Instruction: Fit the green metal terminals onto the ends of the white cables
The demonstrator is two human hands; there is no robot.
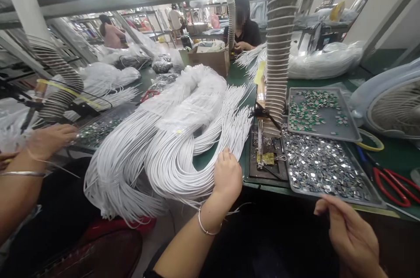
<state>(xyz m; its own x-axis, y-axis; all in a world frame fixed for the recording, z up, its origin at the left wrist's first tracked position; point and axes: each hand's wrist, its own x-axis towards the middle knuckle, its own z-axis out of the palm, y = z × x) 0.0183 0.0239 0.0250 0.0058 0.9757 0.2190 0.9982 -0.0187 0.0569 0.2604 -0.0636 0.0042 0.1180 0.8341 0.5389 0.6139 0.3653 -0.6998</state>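
Note:
My left hand [228, 174] is closed on white cables at the right side of a big bundle [177, 155], its fingertips curled over the strands. A clear plastic wrap [197, 94] covers the bundle's far end. My right hand [352, 234] is in front of the near edge of a grey tray [377, 201] full of small metal connectors [324, 166]. Its fingers are bent and pressed together; whatever they may hold is too small to make out. Behind, a second tray [348, 131] carries small green circuit boards [315, 109].
A soldering stand [265, 160] sits beneath a ribbed fume hose [282, 50]. Red-handled pliers [393, 186] and a fan [393, 98] are at the right. A co-worker's hand [49, 140] is at the left; another person [247, 28] sits across the bench.

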